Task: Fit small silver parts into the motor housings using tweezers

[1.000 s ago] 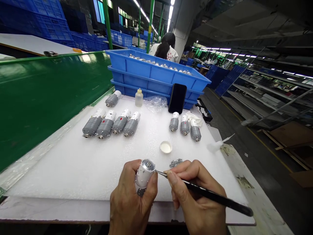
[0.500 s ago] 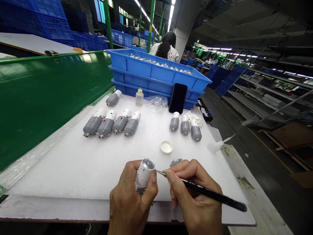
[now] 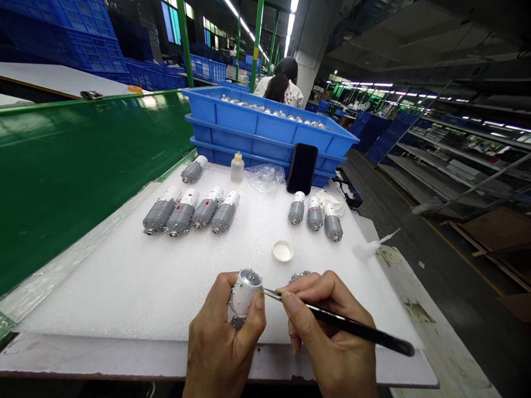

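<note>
My left hand (image 3: 226,331) is wrapped round a white and grey cylindrical part (image 3: 245,293), its open metal end tilted up. Small studs stick out of the white side wall. Between thumb and fingers my right hand (image 3: 332,326) grips black tweezers (image 3: 357,326), whose silver tips meet the upper right side of the part. Whether the tips pinch anything is too small to tell. Just beyond my right fingers lies a heap of tiny metal pieces (image 3: 299,276), partly hidden. A round white dish (image 3: 282,251) sits farther back on the white foam sheet (image 3: 136,282).
Several grey and white cylinders (image 3: 182,213) lie at the left, and three more (image 3: 314,214) at the right. Behind stand a small bottle (image 3: 237,167), a plastic bag (image 3: 265,177), a phone (image 3: 302,168) and stacked blue bins (image 3: 265,127). A green panel (image 3: 83,149) borders the left.
The tweezers' rear end has dipped slightly to the left while their tips stay by the part. The whole view has shifted a little; both grips are the same.
</note>
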Motion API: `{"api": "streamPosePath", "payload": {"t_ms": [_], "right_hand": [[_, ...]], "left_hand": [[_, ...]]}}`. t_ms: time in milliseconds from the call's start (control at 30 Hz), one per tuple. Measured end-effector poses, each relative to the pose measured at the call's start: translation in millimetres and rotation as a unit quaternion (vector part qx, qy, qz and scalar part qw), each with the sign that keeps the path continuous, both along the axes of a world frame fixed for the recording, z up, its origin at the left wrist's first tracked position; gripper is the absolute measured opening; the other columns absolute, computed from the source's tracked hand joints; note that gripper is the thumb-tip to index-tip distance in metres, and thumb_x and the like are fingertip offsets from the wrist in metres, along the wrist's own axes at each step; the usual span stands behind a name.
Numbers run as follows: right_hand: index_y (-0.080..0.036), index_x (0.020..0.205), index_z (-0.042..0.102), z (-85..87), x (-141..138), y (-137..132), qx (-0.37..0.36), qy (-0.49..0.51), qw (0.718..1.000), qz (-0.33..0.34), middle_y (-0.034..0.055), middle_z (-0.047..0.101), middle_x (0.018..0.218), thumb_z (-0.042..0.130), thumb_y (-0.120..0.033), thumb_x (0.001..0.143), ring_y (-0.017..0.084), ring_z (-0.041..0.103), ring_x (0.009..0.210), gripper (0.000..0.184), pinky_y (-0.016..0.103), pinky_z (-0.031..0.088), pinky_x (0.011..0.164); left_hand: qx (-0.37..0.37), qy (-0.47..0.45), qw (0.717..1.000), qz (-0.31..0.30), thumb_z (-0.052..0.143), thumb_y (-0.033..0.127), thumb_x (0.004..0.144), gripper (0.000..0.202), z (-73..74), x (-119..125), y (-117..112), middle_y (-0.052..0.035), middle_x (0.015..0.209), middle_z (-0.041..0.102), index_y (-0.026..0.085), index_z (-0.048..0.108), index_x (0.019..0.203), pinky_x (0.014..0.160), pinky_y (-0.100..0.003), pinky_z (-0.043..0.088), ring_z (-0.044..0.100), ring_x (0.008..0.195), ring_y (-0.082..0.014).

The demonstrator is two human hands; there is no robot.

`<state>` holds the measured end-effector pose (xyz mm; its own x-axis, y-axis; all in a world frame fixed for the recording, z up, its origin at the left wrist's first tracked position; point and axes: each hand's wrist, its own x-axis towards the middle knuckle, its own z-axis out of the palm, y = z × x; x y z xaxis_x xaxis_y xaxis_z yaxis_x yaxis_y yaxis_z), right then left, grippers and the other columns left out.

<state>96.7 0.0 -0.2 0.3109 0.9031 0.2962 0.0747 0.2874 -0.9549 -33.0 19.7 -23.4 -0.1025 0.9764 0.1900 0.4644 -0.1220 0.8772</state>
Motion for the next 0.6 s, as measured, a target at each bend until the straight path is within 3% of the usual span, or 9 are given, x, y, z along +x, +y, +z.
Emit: {"api": "streamPosePath", "payload": {"t_ms": [67, 133, 267, 367, 433, 500, 600], "right_hand": [[-0.022, 0.076, 0.061, 0.3, 1, -1, 0.019, 0.008, 0.999, -0.032, -0.0006, 0.072, 0.079, 0.073, -0.023, 0.09, 0.006, 0.047, 0.044, 0.017, 0.02, 0.039, 0.039], [-0.023, 0.077, 0.062, 0.6, 1, -2, 0.046, 0.011, 0.998, -0.048, -0.0011, 0.074, 0.081, 0.074, -0.022, 0.088, 0.006, 0.048, 0.043, 0.017, 0.019, 0.037, 0.037], [-0.025, 0.08, 0.064, -0.6, 1, -6, 0.082, -0.024, 0.994, -0.064, -0.0011, 0.077, 0.082, 0.078, -0.025, 0.087, 0.012, 0.07, 0.061, 0.016, 0.021, 0.052, 0.051], [-0.027, 0.084, 0.066, -2.0, 3, -8, 0.112, -0.051, 0.99, -0.072, -0.0007, 0.079, 0.083, 0.08, -0.025, 0.087, 0.017, 0.076, 0.075, 0.014, 0.027, 0.06, 0.064], [-0.027, 0.089, 0.067, -1.2, 8, -8, 0.128, -0.071, 0.988, -0.051, 0.0001, 0.079, 0.085, 0.079, -0.022, 0.087, 0.019, 0.077, 0.076, 0.013, 0.03, 0.061, 0.064], [-0.028, 0.092, 0.069, 1.8, 14, -7, 0.141, -0.1, 0.985, -0.012, 0.0003, 0.079, 0.088, 0.079, -0.017, 0.087, 0.02, 0.078, 0.079, 0.015, 0.032, 0.063, 0.065], [-0.028, 0.096, 0.07, 8.7, 23, -2, 0.155, -0.138, 0.977, 0.037, -0.001, 0.08, 0.091, 0.078, -0.01, 0.085, 0.02, 0.08, 0.08, 0.022, 0.03, 0.065, 0.066]], "left_hand": [[-0.051, -0.083, 0.995, -0.025, 0.056, 0.054, 0.093, 0.03, 5.8, 1, 0, 0.0054, 0.063, 0.056, 0.026, 0.055, 0.081, 0.056, -0.026, 0.046, 0.053, 0.056, -0.0162], [-0.148, -0.198, 0.967, -0.062, 0.054, 0.059, 0.093, 0.035, 12.9, 1, -1, 0.0049, 0.059, 0.057, 0.025, 0.058, 0.083, 0.053, -0.025, 0.045, 0.052, 0.053, -0.0156], [-0.351, -0.382, 0.838, -0.169, 0.048, 0.064, 0.094, 0.059, 20.9, -2, -3, 0.0017, 0.046, 0.052, 0.018, 0.06, 0.06, 0.042, -0.018, 0.034, 0.044, 0.04, -0.009], [-0.44, -0.475, 0.735, -0.202, 0.049, 0.064, 0.094, 0.068, 16.5, -6, -6, 0.0005, 0.045, 0.05, 0.015, 0.059, 0.049, 0.039, -0.014, 0.032, 0.044, 0.038, -0.006], [-0.473, -0.519, 0.682, -0.204, 0.051, 0.066, 0.093, 0.068, 11.0, -8, -7, -0.0001, 0.045, 0.05, 0.014, 0.061, 0.049, 0.037, -0.013, 0.033, 0.044, 0.037, -0.0057], [-0.485, -0.54, 0.656, -0.208, 0.053, 0.068, 0.091, 0.07, 6.6, -8, -9, -0.0004, 0.043, 0.051, 0.014, 0.061, 0.048, 0.036, -0.013, 0.033, 0.044, 0.035, -0.0054], [-0.496, -0.544, 0.64, -0.221, 0.05, 0.069, 0.092, 0.074, 5.1, -6, -10, 0.0006, 0.04, 0.047, 0.014, 0.059, 0.045, 0.035, -0.012, 0.031, 0.041, 0.034, -0.0049]]}}
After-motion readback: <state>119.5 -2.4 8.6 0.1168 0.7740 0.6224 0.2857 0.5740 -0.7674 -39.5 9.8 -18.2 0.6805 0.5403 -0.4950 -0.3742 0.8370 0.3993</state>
